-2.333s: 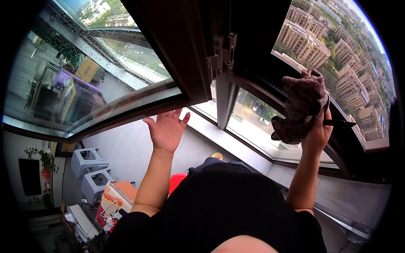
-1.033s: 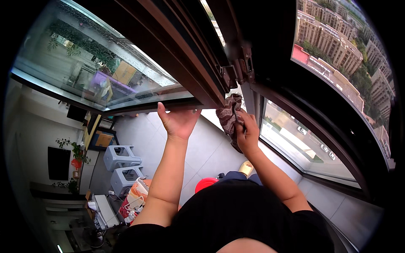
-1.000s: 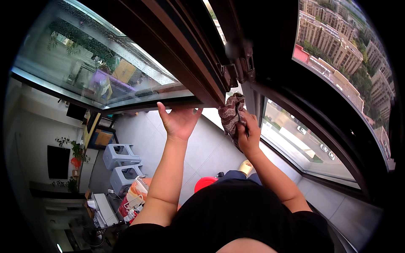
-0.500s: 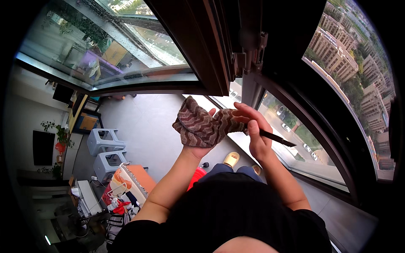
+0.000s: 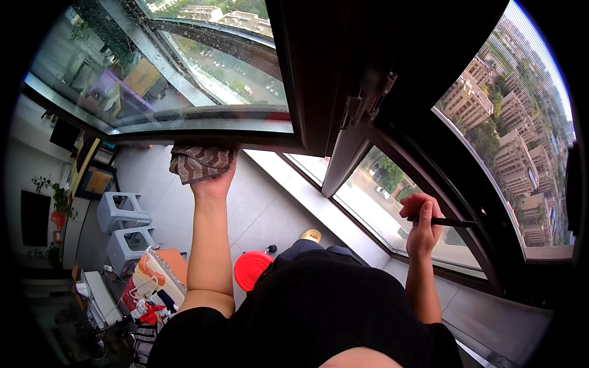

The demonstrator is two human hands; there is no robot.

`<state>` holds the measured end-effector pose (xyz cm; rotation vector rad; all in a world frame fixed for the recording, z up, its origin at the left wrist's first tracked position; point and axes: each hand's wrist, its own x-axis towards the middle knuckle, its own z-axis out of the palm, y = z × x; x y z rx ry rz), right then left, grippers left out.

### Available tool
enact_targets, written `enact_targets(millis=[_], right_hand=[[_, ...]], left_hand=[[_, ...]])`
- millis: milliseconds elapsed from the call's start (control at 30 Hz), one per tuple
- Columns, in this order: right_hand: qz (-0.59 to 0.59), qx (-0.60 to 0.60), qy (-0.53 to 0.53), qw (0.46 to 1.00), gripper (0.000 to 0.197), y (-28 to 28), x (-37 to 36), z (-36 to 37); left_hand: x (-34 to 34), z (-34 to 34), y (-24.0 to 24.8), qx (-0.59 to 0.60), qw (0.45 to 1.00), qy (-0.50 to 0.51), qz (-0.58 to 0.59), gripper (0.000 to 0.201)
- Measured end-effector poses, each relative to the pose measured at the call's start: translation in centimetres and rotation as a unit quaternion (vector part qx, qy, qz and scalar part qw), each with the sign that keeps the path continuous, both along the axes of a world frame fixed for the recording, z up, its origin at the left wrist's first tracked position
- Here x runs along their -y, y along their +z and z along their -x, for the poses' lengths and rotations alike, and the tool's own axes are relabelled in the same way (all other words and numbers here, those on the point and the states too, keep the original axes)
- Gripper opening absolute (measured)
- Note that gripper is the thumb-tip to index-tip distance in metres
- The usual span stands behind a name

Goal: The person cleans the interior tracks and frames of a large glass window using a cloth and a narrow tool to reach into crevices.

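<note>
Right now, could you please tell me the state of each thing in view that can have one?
Window sash: swung open inward, hinge side showing.
Cloth: bunched, pressed against the sash's lower edge.
Left hand: raised, gripping the cloth.
Right hand: closed around a thin dark tool.
Tool: level, tip pointing right at the frame.
Stools: two, upright, side by side on the floor.
Red lid: lying flat.

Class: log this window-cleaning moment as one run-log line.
left hand: presses brown cloth on window frame | right hand: holds thin black tool
</note>
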<state>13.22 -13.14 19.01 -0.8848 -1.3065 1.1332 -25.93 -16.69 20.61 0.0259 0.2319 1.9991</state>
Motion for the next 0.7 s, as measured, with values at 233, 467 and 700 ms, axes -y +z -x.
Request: enact_targets(millis=[233,467,700], right_hand=[[-0.013,0.014,0.002,1.0,0.031,1.1,-0.8,1.3],[-0.063,0.067,0.042,0.995,0.03,2.1,-1.1,3.2],[-0.053,0.011,-0.036,0.998,0.028,1.9,-0.8,0.1]], left_hand=[[1.5,11.0,-1.5,-0.028,0.97,0.21,0.118,0.043],[2.4,21.3,-3.1,-0.065,0.951,0.297,0.064,0.041],[2.1,12.5,-6.9,-0.017,0.999,-0.005,0.045,0.045]])
